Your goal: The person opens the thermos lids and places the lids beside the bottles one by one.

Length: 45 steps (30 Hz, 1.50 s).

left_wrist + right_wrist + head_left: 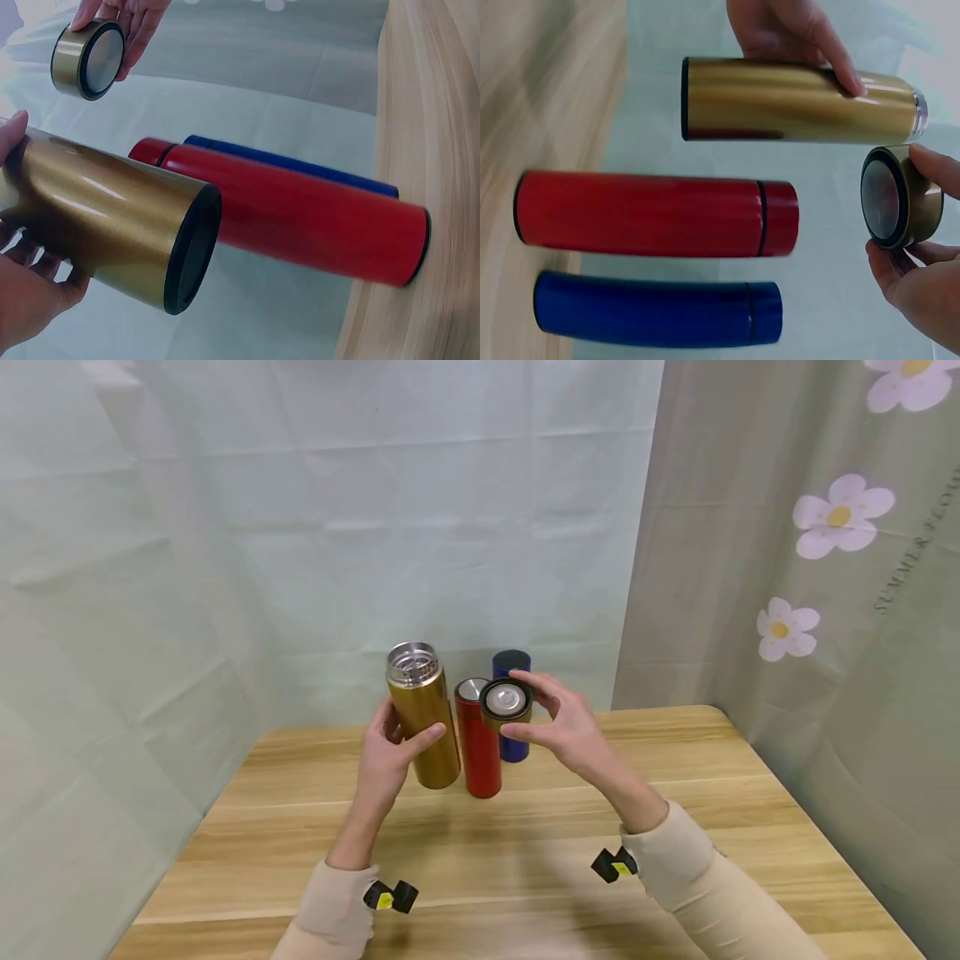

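My left hand [386, 760] grips a gold thermos bottle [425, 718] round its body, raised off the table and slightly tilted. The bottle's steel mouth [414, 663] is uncovered. Between thumb and fingers, my right hand [562, 718] holds the gold lid [507, 700], its silver inner side turned toward the head camera. Lid and bottle are apart. A red thermos [645, 214] stands upright on the table, capped. Beside it is a blue thermos [652, 309], also capped; the lid and right hand partly cover it in the head view.
The wooden table [300, 835] reaches back to a pale curtain [450, 527]. A grey curtain with printed flowers [843, 517] hangs along the right side. Black wrist cameras sit on both sleeves [337, 902].
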### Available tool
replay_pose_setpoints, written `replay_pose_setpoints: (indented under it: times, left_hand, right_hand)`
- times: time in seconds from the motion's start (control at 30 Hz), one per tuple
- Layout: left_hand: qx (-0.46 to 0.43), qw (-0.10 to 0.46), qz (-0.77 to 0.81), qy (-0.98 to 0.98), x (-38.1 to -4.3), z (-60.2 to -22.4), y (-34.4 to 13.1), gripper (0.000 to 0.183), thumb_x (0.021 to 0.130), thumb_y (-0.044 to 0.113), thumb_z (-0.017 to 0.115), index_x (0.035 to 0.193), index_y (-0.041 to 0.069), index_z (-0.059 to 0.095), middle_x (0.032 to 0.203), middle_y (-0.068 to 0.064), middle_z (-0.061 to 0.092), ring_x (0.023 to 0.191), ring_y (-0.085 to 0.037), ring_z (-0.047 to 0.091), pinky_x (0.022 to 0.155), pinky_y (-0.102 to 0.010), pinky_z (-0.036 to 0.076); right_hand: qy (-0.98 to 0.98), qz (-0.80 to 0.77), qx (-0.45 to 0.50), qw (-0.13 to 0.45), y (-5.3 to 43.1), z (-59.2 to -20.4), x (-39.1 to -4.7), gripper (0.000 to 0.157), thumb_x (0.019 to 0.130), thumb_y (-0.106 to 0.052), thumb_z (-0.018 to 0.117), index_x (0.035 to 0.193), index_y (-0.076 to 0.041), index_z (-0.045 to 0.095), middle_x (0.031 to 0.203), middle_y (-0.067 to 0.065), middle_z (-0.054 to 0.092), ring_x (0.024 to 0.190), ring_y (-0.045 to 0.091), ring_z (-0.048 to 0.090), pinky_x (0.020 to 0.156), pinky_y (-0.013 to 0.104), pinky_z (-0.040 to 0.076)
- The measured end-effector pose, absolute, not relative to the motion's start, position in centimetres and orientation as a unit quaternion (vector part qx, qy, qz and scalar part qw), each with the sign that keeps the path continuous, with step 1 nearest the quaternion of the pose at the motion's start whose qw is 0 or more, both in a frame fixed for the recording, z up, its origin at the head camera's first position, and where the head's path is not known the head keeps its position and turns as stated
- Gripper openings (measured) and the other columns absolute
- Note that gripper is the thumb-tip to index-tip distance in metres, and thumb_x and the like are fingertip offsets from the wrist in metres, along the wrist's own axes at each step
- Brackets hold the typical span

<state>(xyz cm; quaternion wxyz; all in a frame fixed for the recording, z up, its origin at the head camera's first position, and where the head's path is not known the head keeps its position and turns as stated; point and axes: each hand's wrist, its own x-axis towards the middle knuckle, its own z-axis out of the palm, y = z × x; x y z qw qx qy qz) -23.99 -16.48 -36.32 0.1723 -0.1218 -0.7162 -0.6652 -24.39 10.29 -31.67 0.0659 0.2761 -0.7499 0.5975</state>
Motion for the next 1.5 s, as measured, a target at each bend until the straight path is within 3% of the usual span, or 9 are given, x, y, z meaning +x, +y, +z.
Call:
replay_pose_setpoints:
  times: [0.23,0.5,0.6,0.7,0.83,0.93,1.17,1.5]
  left_hand:
    - [-0.073,0.179,-0.659,-0.727,-23.7,-36.3,-18.2,0.074,0.089,0.016,0.084,0.153,0.013,0.047,0.141,-0.005,0.057,0.125,-0.022,0.058,0.105,-0.034,0.048]
    - [-0.033,0.208,-0.673,-0.709,-24.1,-36.8,-19.5,0.074,0.089,0.015,0.084,0.153,0.014,0.046,0.14,-0.005,0.056,0.123,-0.022,0.057,0.103,-0.034,0.046]
    - [-0.021,0.211,-0.67,-0.712,-24.4,-37.2,-20.4,0.072,0.09,0.016,0.083,0.152,0.016,0.047,0.138,-0.004,0.057,0.12,-0.02,0.058,0.1,-0.03,0.048]
    - [-0.008,0.215,-0.674,-0.707,-24.7,-37.7,-21.2,0.07,0.09,0.015,0.083,0.15,0.016,0.049,0.137,-0.005,0.058,0.118,-0.021,0.059,0.097,-0.027,0.049]
    - [0.012,0.225,-0.674,-0.704,-25.0,-38.3,-22.2,0.07,0.089,0.016,0.084,0.15,0.017,0.049,0.136,-0.004,0.058,0.119,-0.019,0.058,0.098,-0.029,0.047]
    - [0.03,0.232,-0.67,-0.705,-25.3,-38.7,-22.7,0.071,0.089,0.016,0.084,0.151,0.017,0.049,0.135,-0.003,0.058,0.12,-0.017,0.056,0.1,-0.031,0.046]
    - [0.052,0.242,-0.656,-0.713,-26.0,-39.3,-24.3,0.073,0.089,0.016,0.084,0.152,0.013,0.047,0.13,0.002,0.056,0.117,-0.014,0.055,0.097,-0.025,0.044]
    - [0.069,0.265,-0.67,-0.69,-27.7,-40.9,-24.8,0.073,0.087,0.014,0.086,0.15,0.013,0.049,0.126,0.004,0.056,0.115,-0.014,0.054,0.098,-0.029,0.044]
  right_hand:
    - [-0.755,0.59,0.266,0.108,7.2,-32.8,-24.1,0.07,0.083,-0.006,0.088,0.145,-0.005,0.055,0.139,0.011,0.058,0.13,0.029,0.058,0.114,0.052,0.043]
    - [-0.773,0.544,0.273,0.178,3.0,-34.2,-23.8,0.071,0.081,-0.009,0.091,0.141,-0.009,0.055,0.138,0.006,0.056,0.128,0.026,0.05,0.108,0.051,0.044]
    - [-0.785,0.529,0.274,0.169,1.8,-34.7,-23.9,0.071,0.082,-0.013,0.091,0.143,-0.008,0.055,0.14,0.008,0.056,0.13,0.026,0.052,0.11,0.05,0.044]
    - [-0.79,0.531,0.268,0.149,0.6,-35.2,-24.0,0.072,0.083,-0.018,0.09,0.144,-0.007,0.055,0.139,0.009,0.058,0.12,0.024,0.057,0.102,0.044,0.05]
    - [-0.795,0.54,0.251,0.115,-0.8,-36.0,-24.2,0.071,0.083,-0.02,0.091,0.144,-0.009,0.057,0.137,0.006,0.059,0.117,0.021,0.057,0.1,0.038,0.05]
    - [-0.797,0.551,0.233,0.086,-1.7,-36.4,-24.3,0.07,0.083,-0.02,0.09,0.144,-0.01,0.056,0.137,0.004,0.059,0.124,0.02,0.056,0.105,0.038,0.05]
    - [-0.798,0.57,0.194,0.027,-3.8,-37.6,-24.6,0.068,0.083,-0.015,0.089,0.142,-0.01,0.056,0.13,0.003,0.061,0.117,0.022,0.06,0.096,0.033,0.054]
    - [-0.837,0.525,0.151,0.022,-7.4,-42.3,-27.1,0.065,0.08,-0.012,0.091,0.134,-0.004,0.057,0.127,0.007,0.059,0.118,0.024,0.059,0.107,0.037,0.048]
